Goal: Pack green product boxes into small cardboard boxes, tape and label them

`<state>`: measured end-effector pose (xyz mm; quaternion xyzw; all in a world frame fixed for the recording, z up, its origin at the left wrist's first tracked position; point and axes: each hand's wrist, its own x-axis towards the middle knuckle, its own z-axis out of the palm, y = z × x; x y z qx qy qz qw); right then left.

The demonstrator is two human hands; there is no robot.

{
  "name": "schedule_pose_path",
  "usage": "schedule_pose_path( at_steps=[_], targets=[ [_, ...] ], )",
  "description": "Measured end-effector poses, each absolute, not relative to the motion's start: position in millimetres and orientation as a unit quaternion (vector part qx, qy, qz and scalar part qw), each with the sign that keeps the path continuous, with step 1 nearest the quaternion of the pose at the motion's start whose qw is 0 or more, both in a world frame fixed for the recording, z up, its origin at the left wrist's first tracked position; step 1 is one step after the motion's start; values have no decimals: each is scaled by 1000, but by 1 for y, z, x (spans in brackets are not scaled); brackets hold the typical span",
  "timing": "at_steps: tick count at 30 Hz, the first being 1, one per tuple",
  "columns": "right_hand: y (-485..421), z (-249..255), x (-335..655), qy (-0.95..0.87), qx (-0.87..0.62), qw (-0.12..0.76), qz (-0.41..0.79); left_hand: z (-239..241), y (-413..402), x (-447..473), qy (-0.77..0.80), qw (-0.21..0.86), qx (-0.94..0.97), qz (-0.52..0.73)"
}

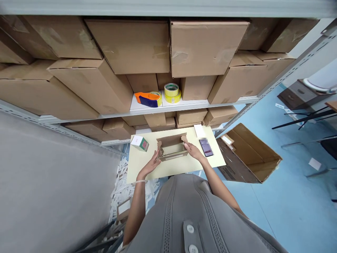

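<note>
A small open cardboard box (172,155) lies on the pale yellow tabletop (139,168), its inside facing up. My left hand (152,165) is at its left end, fingers against the side wall. At the right end, my right hand (194,151) grips the box's edge, thumb over the wall. A small white carton with green and red printing (140,143) stands left of the box. To the right lie a phone (206,147), its screen partly blurred, and a white card or small box (199,130).
Ahead, a metal shelf (189,104) holds several cardboard boxes (127,45), an orange and blue tape dispenser (149,99) and stacked yellow tape rolls (172,93). On the floor at right stands a large open carton (238,163). Paper strips (123,186) litter the floor at left.
</note>
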<state>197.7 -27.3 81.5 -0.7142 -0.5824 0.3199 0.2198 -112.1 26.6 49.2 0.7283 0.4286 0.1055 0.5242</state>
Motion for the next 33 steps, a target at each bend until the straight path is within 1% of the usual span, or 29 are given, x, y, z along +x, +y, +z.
schedule_pose_path(
  at_steps=[3,5,8,10,16,21,25,28,33],
  targets=[
    [-32,68,212,-618,-651,287,336,45,27,-104,434,488,748,116],
    [-34,62,218,-625,-628,303,351,44,29,-95,443,467,756,120],
    [-36,59,223,-621,-632,285,365,42,31,-86,472,458,741,137],
    [-37,59,223,-614,-647,269,364,39,33,-83,488,462,721,170],
    [-38,63,213,-561,-710,286,314,28,38,-83,542,473,640,270],
    [-35,72,203,-539,-762,250,259,26,38,-73,577,451,596,328],
    [-20,89,200,-570,-773,170,221,28,36,-65,608,410,581,353],
    [-6,101,200,-607,-754,123,219,31,36,-62,641,394,564,340],
    [-3,98,198,-635,-732,123,214,36,36,-57,658,363,573,327]
  ],
)
